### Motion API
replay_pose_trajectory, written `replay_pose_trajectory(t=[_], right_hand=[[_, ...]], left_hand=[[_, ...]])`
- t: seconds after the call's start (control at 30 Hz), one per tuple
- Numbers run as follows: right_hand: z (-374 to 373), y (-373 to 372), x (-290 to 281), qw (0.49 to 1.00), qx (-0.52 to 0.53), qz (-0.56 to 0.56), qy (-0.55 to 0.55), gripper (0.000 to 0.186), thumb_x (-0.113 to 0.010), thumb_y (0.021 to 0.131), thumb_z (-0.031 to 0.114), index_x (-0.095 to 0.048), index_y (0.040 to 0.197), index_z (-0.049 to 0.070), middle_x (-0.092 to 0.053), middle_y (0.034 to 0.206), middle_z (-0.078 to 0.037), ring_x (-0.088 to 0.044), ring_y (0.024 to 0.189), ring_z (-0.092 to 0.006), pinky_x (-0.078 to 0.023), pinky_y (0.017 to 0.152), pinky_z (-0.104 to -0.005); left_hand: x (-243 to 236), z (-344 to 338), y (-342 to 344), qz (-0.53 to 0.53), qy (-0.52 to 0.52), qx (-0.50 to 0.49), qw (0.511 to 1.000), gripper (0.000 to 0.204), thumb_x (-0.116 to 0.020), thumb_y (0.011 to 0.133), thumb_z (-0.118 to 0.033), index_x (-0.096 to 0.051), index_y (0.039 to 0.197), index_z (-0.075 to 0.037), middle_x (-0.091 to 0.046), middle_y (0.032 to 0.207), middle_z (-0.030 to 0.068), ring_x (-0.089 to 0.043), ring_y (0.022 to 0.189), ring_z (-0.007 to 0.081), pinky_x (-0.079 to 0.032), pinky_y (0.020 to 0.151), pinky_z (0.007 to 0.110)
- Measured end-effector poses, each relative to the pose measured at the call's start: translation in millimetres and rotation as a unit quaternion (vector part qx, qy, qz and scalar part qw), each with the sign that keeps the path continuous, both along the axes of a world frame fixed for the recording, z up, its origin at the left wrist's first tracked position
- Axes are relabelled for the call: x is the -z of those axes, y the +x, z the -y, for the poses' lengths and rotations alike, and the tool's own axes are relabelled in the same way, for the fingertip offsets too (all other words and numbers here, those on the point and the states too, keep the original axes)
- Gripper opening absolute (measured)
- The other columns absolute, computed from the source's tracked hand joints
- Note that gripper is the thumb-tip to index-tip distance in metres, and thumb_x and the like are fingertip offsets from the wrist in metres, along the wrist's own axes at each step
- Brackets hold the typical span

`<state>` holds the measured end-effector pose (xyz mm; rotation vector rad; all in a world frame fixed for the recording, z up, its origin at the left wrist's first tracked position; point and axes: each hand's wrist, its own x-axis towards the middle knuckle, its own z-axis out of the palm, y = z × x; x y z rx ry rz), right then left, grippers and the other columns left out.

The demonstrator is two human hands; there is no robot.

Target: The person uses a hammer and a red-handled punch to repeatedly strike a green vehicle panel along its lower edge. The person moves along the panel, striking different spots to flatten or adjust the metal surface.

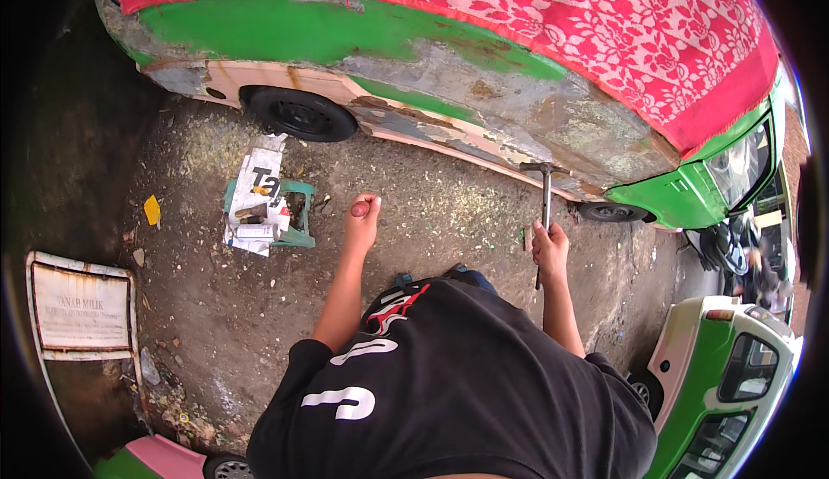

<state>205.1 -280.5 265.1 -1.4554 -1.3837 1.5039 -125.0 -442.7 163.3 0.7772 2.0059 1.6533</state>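
Note:
My right hand (551, 248) is closed around the handle of a hammer (547, 196) with a long, thin cross head. The hammer stands upright in my grip, its head close to the lower side panel of a van (484, 95). That panel shows green paint, pink paint and bare, scraped grey and rusty patches. My left hand (363, 213) is raised off to the left, its fingers curled round a small, rounded, reddish-brown thing that I cannot make out. It touches neither the van nor the hammer.
A teal plastic stool (302, 211) left of me bears papers, a can and small tools. Red floral cloth (553, 13) covers the van's upper part. A framed sign (82, 306) stands far left; another green-and-white van (725, 375) is at lower right. Paint flakes litter the ground (466, 203).

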Motion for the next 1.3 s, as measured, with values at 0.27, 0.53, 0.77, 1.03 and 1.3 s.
replay_pose_trajectory(t=[0.27,0.53,0.77,1.03,1.3], right_hand=[[3,9,-4,0.999,-0.007,0.042,0.015,0.025,-0.063,0.093,0.025,-0.052,0.08,0.007,-0.045,0.059,0.006,-0.039,0.049,-0.0031,-0.03,0.044,-0.0227],[-35,34,16,1.0,-0.006,0.024,0.016,0.023,-0.061,0.095,0.025,-0.053,0.08,0.009,-0.042,0.056,0.007,-0.036,0.045,-0.0023,-0.027,0.04,-0.0209],[-89,55,32,1.0,-0.014,0.023,-0.012,0.025,-0.061,0.095,0.026,-0.052,0.079,0.009,-0.042,0.054,0.007,-0.035,0.041,-0.0022,-0.026,0.037,-0.0208],[-152,51,40,0.996,-0.072,0.045,-0.021,0.027,-0.062,0.094,0.027,-0.054,0.076,0.007,-0.045,0.058,0.006,-0.039,0.049,-0.0038,-0.03,0.044,-0.0233],[-159,29,51,0.993,-0.092,0.079,0.001,0.019,-0.061,0.095,0.019,-0.058,0.085,0.003,-0.044,0.056,0.005,-0.036,0.044,-0.0039,-0.026,0.04,-0.0227]], left_hand=[[20,2,-9,0.052,0.042,-0.007,0.998,0.018,-0.059,0.096,-0.021,-0.06,0.095,-0.002,-0.065,0.093,0.0042,-0.058,0.088,0.0113,-0.045,0.082,0.026],[23,-34,-2,0.089,0.05,0.02,0.995,0.012,-0.058,0.095,-0.009,-0.061,0.105,-0.002,-0.066,0.107,0.0055,-0.061,0.096,0.013,-0.047,0.087,0.027],[18,-55,14,0.05,0.023,-0.013,0.998,0.012,-0.063,0.089,-0.002,-0.066,0.101,0.0,-0.068,0.106,0.0076,-0.063,0.099,0.0161,-0.048,0.089,0.028],[19,-81,28,-0.044,0.021,-0.035,0.998,0.01,-0.064,0.087,0.001,-0.066,0.097,-0.002,-0.068,0.111,0.0107,-0.063,0.108,0.0203,-0.047,0.094,0.031],[25,-108,-8,-0.098,0.005,-0.003,0.995,0.017,-0.065,0.083,0.004,-0.066,0.098,-0.005,-0.067,0.111,0.0124,-0.063,0.108,0.0253,-0.048,0.092,0.032]])
